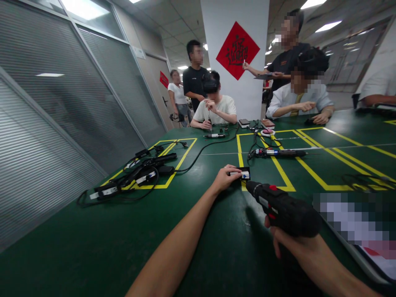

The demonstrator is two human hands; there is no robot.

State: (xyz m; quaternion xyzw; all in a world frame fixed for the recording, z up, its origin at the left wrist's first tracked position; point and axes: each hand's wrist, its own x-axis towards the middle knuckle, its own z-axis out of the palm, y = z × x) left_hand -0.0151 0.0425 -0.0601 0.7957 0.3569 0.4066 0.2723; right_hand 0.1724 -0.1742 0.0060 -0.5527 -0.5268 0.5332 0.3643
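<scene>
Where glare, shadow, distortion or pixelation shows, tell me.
Head view: ceiling lights glare white; a dark shadow falls on the green table beside the drill; the glass partition leans, probably lens distortion; pixel blocks cover much of the flat object at lower right.

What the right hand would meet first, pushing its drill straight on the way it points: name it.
Most likely the small black-and-white piece at the left hand: the drill in the right hand points roughly towards it. Depth is unclear, so the left hand itself might come first.

Cables (139, 171) left on table (108, 239), drill (283, 208) right of block (245, 175), seated co-workers (224, 109) beyond, pillar (250, 101) behind
</scene>
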